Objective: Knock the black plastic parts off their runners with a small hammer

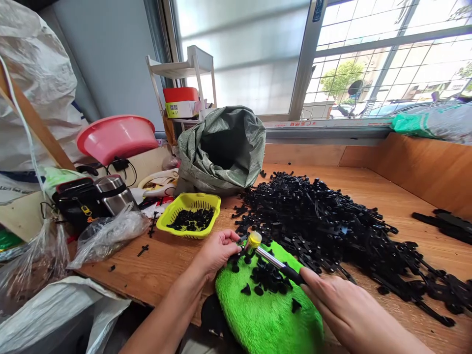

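My right hand point(324, 300) is wrapped round the black handle of a small hammer point(271, 257) with a yellow head. The hammer head rests over the far left edge of a fuzzy green cushion point(273, 314), right beside my left hand point(217, 253). My left hand's thumb and fingers are pinched together on a small black part, mostly hidden at the hammer head. Loose small black pieces point(271, 278) lie on the cushion. Beyond it spreads a big heap of black plastic parts point(313, 216) on the wooden table point(165, 265).
A yellow basket point(216, 216) with small black pieces stands left of the heap, before an open green-grey sack point(221, 147). Further left are a steel flask point(114, 194), plastic bags point(110, 233) and a pink basin point(118, 137). Black strips point(446, 223) lie at the right.
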